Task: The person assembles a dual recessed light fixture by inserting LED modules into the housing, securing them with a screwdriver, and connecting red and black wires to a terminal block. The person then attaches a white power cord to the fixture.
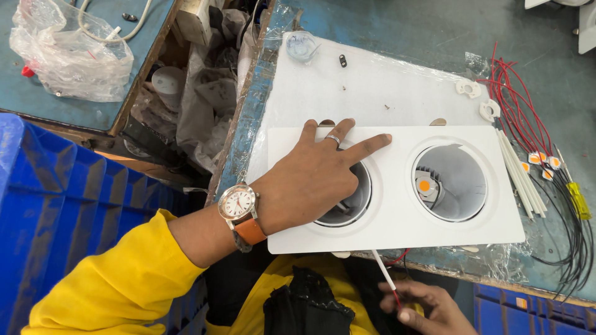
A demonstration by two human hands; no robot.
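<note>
Right hand [428, 307]: a red-and-white wire [386, 279] is being pinched below the table edge.
Left hand [316, 177]: is being pressed flat, fingers spread, on the white twin downlight housing [397, 217].

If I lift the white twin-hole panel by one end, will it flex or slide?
The white panel looks thin and flat, so probably light and slightly flexible. Its smooth face may slide on the plastic wrap. The left hand presses it flat; the right hand holds a wire below.

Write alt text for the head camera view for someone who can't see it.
A person's left hand presses flat on a white twin-opening downlight housing lying on a blue workbench, while the right hand holds a white-sleeved wire below the bench edge. Red and black wires lie at the right.
</note>
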